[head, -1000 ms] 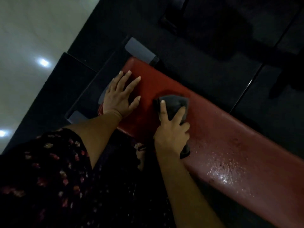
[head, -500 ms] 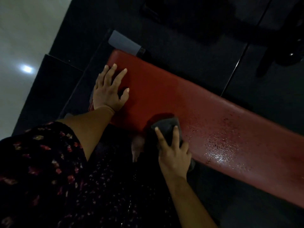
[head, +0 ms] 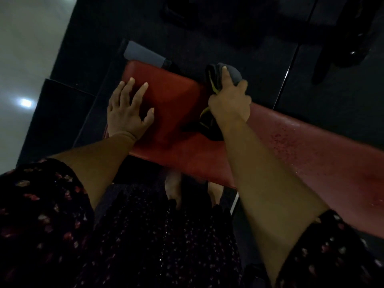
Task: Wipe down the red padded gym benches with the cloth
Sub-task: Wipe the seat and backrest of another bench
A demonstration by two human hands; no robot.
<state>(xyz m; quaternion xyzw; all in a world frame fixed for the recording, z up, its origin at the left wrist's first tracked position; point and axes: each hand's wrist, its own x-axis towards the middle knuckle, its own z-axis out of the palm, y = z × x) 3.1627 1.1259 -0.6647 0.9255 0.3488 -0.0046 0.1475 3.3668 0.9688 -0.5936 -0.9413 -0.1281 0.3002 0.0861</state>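
Observation:
A long red padded bench [head: 178,96] runs from upper left to lower right, with wet droplets on its right part. My left hand [head: 127,110] rests flat on the bench's left end, fingers spread. My right hand [head: 229,98] holds a dark grey cloth [head: 233,73] at the bench's far edge, fingers curled round it. Part of the cloth hangs dark under my wrist, with a yellowish edge showing.
A grey metal frame end [head: 143,53] sticks out beyond the bench's far left corner. Dark rubber floor mats [head: 239,48] surround the bench; pale shiny floor [head: 27,48] lies at left. Dark equipment [head: 351,44] stands at upper right. My feet [head: 173,189] show under the bench's near edge.
My right hand has swept the cloth from the bench's near edge across to its far edge. My left hand stayed pressed on the left end.

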